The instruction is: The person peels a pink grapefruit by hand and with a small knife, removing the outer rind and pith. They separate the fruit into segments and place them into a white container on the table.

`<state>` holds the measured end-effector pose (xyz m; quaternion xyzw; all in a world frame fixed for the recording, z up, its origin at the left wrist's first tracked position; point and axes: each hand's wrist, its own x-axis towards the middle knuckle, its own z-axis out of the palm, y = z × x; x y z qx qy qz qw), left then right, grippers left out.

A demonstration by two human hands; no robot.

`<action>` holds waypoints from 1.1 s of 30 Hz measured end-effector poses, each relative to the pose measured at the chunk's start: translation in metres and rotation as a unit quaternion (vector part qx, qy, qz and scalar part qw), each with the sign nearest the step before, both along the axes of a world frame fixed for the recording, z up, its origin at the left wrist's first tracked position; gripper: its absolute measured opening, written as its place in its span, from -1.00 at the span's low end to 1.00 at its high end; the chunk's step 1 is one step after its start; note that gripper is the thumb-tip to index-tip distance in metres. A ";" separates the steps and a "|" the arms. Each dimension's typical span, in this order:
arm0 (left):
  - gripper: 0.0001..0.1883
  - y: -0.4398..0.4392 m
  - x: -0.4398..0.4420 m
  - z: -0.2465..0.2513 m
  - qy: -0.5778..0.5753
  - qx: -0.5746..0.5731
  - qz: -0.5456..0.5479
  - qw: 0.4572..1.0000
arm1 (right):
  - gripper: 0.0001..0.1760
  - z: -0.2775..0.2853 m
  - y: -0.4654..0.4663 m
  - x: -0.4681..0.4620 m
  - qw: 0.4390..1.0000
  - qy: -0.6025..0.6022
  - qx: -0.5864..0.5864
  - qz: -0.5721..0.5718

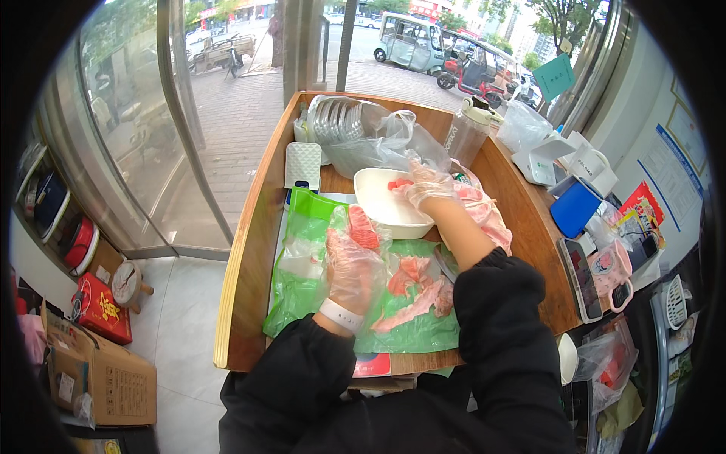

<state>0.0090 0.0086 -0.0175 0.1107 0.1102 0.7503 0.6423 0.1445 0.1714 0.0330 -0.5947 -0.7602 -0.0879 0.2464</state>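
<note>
My left hand (353, 269), in a clear plastic glove, holds a piece of peeled pink-red fruit flesh, likely pomelo (363, 228), over the green plastic bag (306, 210). In its clear glove, my right hand (429, 180) is over the right side of the white plastic bowl (374, 196), its fingers at a small red piece of flesh (400, 184). Whether they still grip that piece cannot be told. Pink peeled membrane (408, 323) and scraps lie on the green bag. A pink rind (482, 213) is right of the bowl.
At the back of the wooden counter (255, 198) lie a clear bag of stacked plastic lids (346, 122) and a drinking bottle (468, 133). A white textured box (303, 164) stands left. A phone (579, 278), a pink mug (611, 269) and a blue cup (574, 205) are at the right.
</note>
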 end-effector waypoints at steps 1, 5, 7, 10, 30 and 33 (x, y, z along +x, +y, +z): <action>-0.37 -0.001 -0.001 0.000 -0.011 0.014 -0.035 0.999 | -0.57 0.005 -0.006 0.002 0.984 -0.125 0.122 0.026; -0.31 -0.013 0.004 0.026 -0.001 0.019 -0.074 0.997 | -0.65 0.040 -0.036 0.007 0.989 -0.120 0.019 0.085; -0.31 -0.018 0.004 0.030 0.017 0.017 -0.081 0.996 | -0.71 0.039 -0.062 0.013 0.965 -0.162 0.060 0.197; -0.30 -0.024 0.012 0.038 -0.007 0.067 -0.131 0.989 | -0.77 0.036 -0.122 0.010 0.927 0.203 -0.168 0.269; -0.33 -0.023 0.017 0.019 0.465 0.182 -0.047 0.865 | -0.72 -0.001 -0.147 0.016 0.881 0.404 -0.184 0.165; -0.38 -0.026 0.016 0.016 0.342 0.162 -0.081 0.922 | -0.72 0.004 -0.146 0.014 0.736 0.565 -0.340 0.154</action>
